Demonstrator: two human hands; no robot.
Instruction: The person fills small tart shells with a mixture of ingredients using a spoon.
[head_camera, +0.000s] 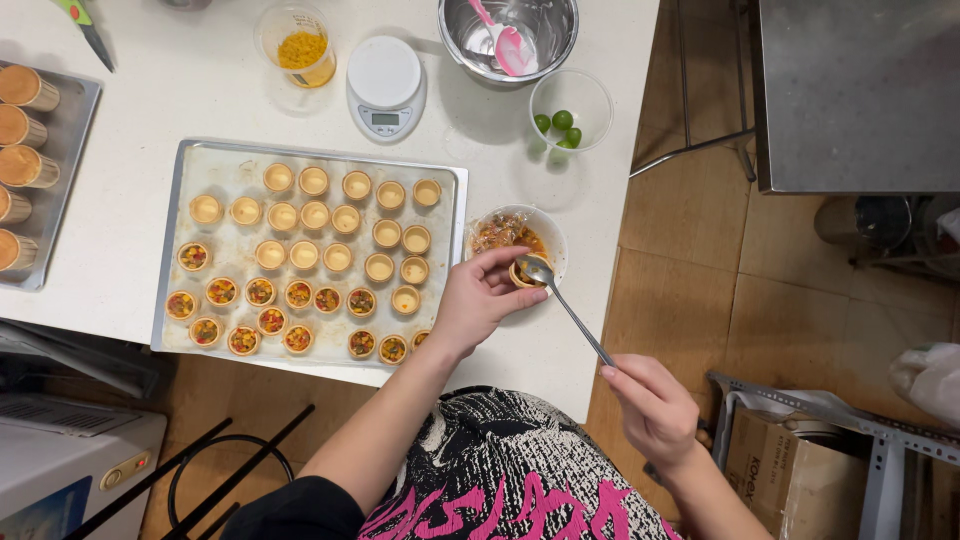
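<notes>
Pastry cup (522, 272): a small round tan shell, held over the clear bowl (545, 232) near the right-hand end of the white surface (130, 170); the spoon's bowl covers most of its opening.
Edges: the clear bowl sits close to the surface's right edge, just beside the right rim of the baking tray (459, 215); past that edge is tiled floor.
Open room: bare surface lies between the tray's top rim and the scale (386, 85), and in front of the clear bowl down to the near edge.
Filling: orange-red chopped mix in the clear bowl, partly under crumpled film.
Left hand (475, 300): grip pinching the pastry cup between thumb and fingertips, wrist over the tray's lower right corner.
Right hand (655, 405): beyond the surface's edge, above the floor; grip pressed together on the end of the spoon (565, 305), whose long handle slants up-left to the cup.
Tray contents: rows of cups, the upper rows pale and unfilled, the lower-left rows filled with the colourful mix.
Behind: a tub of yellow crumbs (300, 45), a steel bowl with a pink spatula (508, 40), a clear dish of small green limes (568, 105).
Far left: a second tray (75, 130) with taller cups lying on their sides.
</notes>
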